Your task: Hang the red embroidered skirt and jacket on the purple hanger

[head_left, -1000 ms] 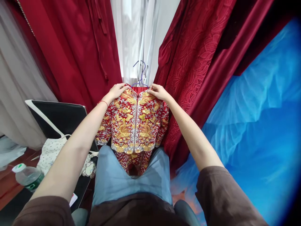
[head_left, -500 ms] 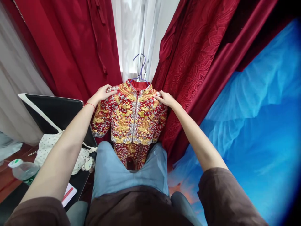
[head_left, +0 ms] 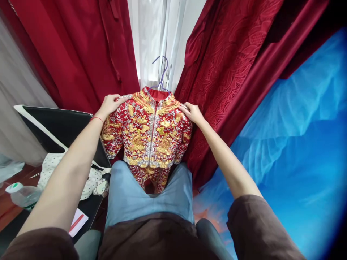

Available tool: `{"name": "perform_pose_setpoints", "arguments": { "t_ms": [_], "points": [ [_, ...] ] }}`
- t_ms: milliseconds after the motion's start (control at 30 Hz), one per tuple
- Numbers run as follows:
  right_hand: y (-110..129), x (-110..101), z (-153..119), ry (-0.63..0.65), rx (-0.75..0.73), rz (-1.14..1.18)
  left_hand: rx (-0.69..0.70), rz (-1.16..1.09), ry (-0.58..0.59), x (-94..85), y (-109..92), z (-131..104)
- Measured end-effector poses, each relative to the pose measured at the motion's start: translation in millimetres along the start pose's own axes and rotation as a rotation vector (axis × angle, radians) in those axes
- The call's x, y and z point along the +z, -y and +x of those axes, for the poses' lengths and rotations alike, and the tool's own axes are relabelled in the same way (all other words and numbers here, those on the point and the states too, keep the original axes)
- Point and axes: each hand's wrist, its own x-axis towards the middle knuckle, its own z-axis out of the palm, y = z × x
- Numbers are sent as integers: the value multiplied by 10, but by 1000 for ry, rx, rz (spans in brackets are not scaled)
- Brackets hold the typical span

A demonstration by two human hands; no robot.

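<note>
A red jacket (head_left: 151, 130) with gold and silver embroidery hangs upright on a purple wire hanger (head_left: 162, 74) in front of me. Matching red embroidered cloth (head_left: 139, 176) shows below its hem, between my knees. My left hand (head_left: 112, 103) is closed on the jacket's shoulder at the left, thumb in front. At the opposite shoulder, my right hand (head_left: 192, 112) pinches the fabric with its fingers. The jacket's front is joined down the middle, and its sleeves hang at both sides.
Dark red curtains (head_left: 73, 50) hang behind, with white sheer cloth between them. At the left are a black chair (head_left: 58, 126), a dotted white bag (head_left: 50, 168), a clear bottle (head_left: 25, 196) and a white-and-red booklet (head_left: 78, 222). Blue tulle (head_left: 284, 144) fills the right side.
The jacket's left shoulder and my left hand have shifted left and slightly up. The hanger's hook sits a little higher. Both hands keep their hold.
</note>
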Motion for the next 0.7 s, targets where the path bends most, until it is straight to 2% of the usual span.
{"name": "perform_pose_setpoints", "arguments": {
  "t_ms": [67,133,267,333,500,700],
  "points": [
    [-53,-48,-55,57,-15,72,-20,-30,61,-6,39,-17],
    [-59,-82,-137,71,-4,47,-51,-10,62,0,16,-53],
    [54,-70,-269,0,60,-206,-138,128,-83,28,-110,-138],
    [98,-37,-285,-31,73,-280,-162,163,-107,37,-138,-166],
    [23,118,-226,-49,61,-217,-135,105,-30,87,-99,-241],
    [-35,416,-219,-224,109,-215,-172,122,-155,218,-173,-435]
  ]
}}
